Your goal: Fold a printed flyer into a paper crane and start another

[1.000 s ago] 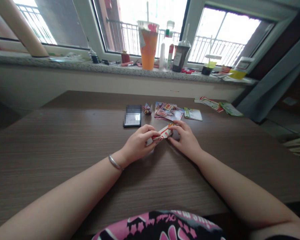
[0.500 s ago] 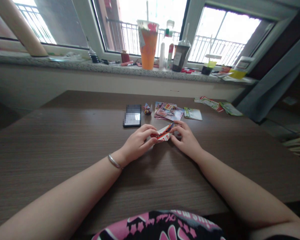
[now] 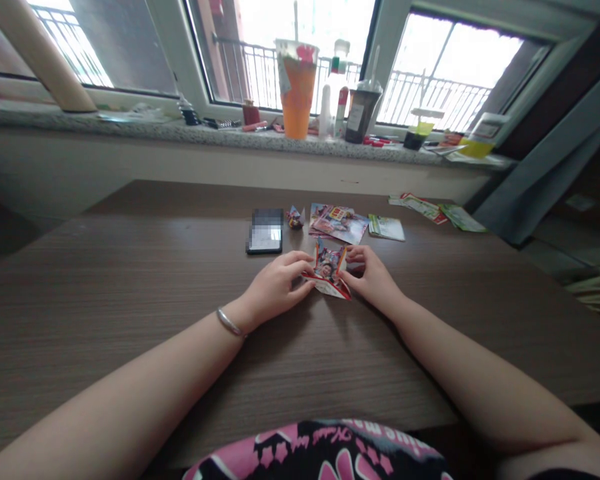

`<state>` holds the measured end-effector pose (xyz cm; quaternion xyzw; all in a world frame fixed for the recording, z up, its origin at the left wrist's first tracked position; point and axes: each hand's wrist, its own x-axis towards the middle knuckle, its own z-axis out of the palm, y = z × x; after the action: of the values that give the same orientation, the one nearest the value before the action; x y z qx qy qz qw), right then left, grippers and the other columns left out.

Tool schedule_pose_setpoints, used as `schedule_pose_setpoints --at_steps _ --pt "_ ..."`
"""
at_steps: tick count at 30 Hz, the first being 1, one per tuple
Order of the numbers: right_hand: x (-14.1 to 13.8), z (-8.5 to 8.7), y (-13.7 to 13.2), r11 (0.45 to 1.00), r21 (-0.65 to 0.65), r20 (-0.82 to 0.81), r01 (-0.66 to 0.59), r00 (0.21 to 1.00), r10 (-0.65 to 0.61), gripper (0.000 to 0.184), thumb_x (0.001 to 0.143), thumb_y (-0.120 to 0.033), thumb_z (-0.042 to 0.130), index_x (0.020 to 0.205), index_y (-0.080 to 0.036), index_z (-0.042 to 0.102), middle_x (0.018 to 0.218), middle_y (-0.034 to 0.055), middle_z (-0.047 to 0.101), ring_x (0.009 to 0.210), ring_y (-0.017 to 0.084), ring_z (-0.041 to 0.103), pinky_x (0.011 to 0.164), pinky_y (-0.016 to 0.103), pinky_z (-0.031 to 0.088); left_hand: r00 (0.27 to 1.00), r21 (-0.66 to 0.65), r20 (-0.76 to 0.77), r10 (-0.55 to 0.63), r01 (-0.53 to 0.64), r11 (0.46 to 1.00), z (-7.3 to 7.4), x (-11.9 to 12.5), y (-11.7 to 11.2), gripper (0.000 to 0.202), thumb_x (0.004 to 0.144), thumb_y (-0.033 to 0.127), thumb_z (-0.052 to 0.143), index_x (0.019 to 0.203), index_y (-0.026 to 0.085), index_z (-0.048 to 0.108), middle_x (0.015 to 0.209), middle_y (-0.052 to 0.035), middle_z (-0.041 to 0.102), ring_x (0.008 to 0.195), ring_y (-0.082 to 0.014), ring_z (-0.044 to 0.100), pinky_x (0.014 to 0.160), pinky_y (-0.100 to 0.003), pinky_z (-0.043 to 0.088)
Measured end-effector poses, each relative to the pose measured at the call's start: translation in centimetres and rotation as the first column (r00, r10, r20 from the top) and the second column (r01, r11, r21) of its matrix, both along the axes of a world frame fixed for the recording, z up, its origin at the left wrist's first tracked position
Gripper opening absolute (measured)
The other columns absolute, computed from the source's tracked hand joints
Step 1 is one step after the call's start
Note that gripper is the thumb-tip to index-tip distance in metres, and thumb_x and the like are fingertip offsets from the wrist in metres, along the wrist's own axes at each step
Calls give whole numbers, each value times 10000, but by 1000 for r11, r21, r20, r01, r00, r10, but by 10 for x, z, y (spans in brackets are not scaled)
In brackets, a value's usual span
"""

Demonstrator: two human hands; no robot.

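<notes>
A small folded piece of printed paper (image 3: 329,268) with red edges and a colourful picture inside is held between my two hands just above the brown table. My left hand (image 3: 280,283) pinches its left side between thumb and fingers. On the opposite side, my right hand (image 3: 371,275) grips the right edge with thumb and fingertips. The paper's sides stand up and a white-and-red flap points toward me. Beyond it sits a small folded paper figure (image 3: 295,219), beside a phone (image 3: 265,231) with a lit screen.
Behind my hands lie a pile of printed sheets (image 3: 339,222) and a stack of small cards (image 3: 387,228). Green and red packets (image 3: 461,218) rest at the table's far right. On the windowsill stand an orange drink cup (image 3: 297,90), a dark cup (image 3: 363,112) and bottles.
The paper has gone from a flat, narrow fold to an opened shape, showing its picture inside and a flap toward me. Both hands stay nearly in place, fingers slightly shifted.
</notes>
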<state>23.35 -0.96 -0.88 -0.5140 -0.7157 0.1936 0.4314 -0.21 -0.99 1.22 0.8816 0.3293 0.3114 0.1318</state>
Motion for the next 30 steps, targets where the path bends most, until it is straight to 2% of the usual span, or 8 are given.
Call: schedule_pose_setpoints --at_steps 4,6,9,13,18,22,25,30 --pt "-1 0 -1 997 -43 -21 -58 998 57 656 697 -255 709 1268 -238 386 1280 123 547 982 216 625 843 407 524 1000 -2 -16 -4 4 1000 0 0 1 117 868 255 569 945 207 643 1203 -65 587 1092 -200 569 959 -357 470" --pt "0 1 -1 996 -39 -23 -81 997 80 729 710 -229 689 1344 -243 329 1315 133 528 1014 222 620 889 422 507 999 -10 -32 0 -1 1000 0 0 1 123 873 257 562 952 205 641 1189 -61 601 1085 -200 570 957 -357 466" --pt "1 1 0 995 -37 6 -91 996 91 647 731 -215 653 1322 -234 392 1299 124 541 1073 232 597 916 420 492 998 -23 -59 8 -10 1000 1 0 1 143 875 275 567 978 206 638 1142 -54 628 1057 -204 575 940 -359 467" --pt "3 -1 4 997 -31 39 -69 997 70 407 736 -231 634 1127 -218 520 1152 89 618 1065 228 590 916 409 482 997 -36 -66 36 -38 999 0 0 1 166 879 319 571 978 207 643 1064 -47 655 998 -198 589 901 -346 473" --pt "6 -1 6 996 -82 6 45 999 -45 189 748 -286 620 874 -217 497 1044 73 672 959 220 621 877 414 473 985 -31 -83 149 -152 988 -2 -2 2 143 852 326 598 914 200 624 912 -30 680 864 -189 614 781 -320 485" --pt "7 3 5 992 -116 44 45 998 -40 187 749 -280 610 711 -219 438 1018 79 692 908 217 637 832 392 474 984 23 -79 161 -160 987 -4 -3 4 171 822 224 614 990 205 596 888 -16 691 835 -182 625 766 -313 482" --pt "7 4 5 991 -124 81 48 996 -38 162 738 -269 625 738 -212 474 1049 90 686 936 225 636 847 393 472 986 108 -119 114 -102 989 -5 -1 5 166 856 220 579 1016 199 620 964 -47 682 895 -194 624 815 -335 486" --pt "7 2 7 990 -119 193 75 980 -51 259 743 -281 639 979 -189 587 1048 97 677 986 248 615 886 416 465 988 186 -152 15 14 982 -3 0 3 288 883 275 571 1161 207 599 1235 -84 601 1082 -226 582 917 -385 477"
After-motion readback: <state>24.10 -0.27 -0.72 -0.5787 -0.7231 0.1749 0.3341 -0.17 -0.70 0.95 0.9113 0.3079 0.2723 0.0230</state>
